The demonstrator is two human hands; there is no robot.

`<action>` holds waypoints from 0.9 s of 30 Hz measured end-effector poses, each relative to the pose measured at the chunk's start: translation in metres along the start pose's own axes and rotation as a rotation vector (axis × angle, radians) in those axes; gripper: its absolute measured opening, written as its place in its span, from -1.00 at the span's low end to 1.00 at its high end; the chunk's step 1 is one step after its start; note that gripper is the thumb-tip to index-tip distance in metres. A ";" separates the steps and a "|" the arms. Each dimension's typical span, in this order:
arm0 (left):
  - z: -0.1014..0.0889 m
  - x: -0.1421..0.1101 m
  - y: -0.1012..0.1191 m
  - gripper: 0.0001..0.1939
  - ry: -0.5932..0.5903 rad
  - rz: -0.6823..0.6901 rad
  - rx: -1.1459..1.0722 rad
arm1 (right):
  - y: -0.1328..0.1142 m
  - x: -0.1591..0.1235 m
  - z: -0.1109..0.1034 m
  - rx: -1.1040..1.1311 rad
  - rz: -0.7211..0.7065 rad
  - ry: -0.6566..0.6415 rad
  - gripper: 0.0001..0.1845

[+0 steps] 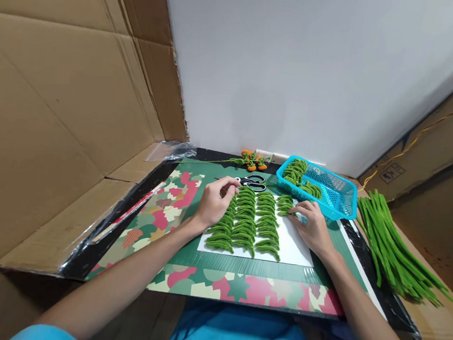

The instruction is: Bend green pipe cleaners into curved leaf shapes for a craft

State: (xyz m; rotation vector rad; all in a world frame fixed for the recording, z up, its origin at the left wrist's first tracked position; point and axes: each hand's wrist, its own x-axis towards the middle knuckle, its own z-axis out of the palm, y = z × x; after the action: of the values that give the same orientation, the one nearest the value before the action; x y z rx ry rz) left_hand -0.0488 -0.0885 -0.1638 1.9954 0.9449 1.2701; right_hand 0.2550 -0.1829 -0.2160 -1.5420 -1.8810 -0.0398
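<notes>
Rows of short, curved green pipe-cleaner pieces (244, 222) lie on a white sheet (293, 244), in several columns. Above the left column is my left hand (216, 201), its thumb and forefinger curled together near the scissors (254, 182); whether anything small is between them cannot be made out. My right hand (309, 225) has its fingertips pinched at the lower end of the short right-hand column (285, 202), on a curved green piece there. The scissors lie just beyond the sheet, their black-and-white handles to the right and the blades partly hidden behind my left hand.
A blue plastic basket (337, 193) at the back right holds more bent green pieces. Long green pipe cleaners (398, 248) lie in a bundle at the right. Orange flowers on green stems (253, 160) rest against the wall. Cardboard (50, 96) stands at the left, with clear plastic (172, 151) beside it.
</notes>
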 end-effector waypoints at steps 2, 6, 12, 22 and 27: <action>0.001 0.000 -0.001 -0.81 -0.002 0.000 0.000 | -0.002 0.000 0.000 -0.002 -0.005 -0.019 -0.85; 0.002 0.000 -0.004 -0.81 -0.008 -0.006 0.001 | -0.005 0.001 -0.002 -0.026 -0.004 -0.032 -0.84; 0.001 0.001 -0.005 -0.81 -0.020 -0.020 0.002 | -0.008 0.003 -0.001 -0.076 -0.016 -0.059 -0.85; -0.001 0.003 -0.003 -0.81 -0.031 -0.013 0.033 | -0.007 0.005 0.001 -0.114 -0.019 -0.041 -0.85; 0.000 0.003 -0.004 -0.82 -0.036 -0.010 0.051 | -0.010 0.007 0.001 -0.139 -0.021 -0.030 -0.87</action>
State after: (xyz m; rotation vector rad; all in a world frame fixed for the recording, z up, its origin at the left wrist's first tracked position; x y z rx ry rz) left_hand -0.0485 -0.0832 -0.1657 2.0436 0.9773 1.2119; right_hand 0.2456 -0.1792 -0.2094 -1.6232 -1.9541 -0.1611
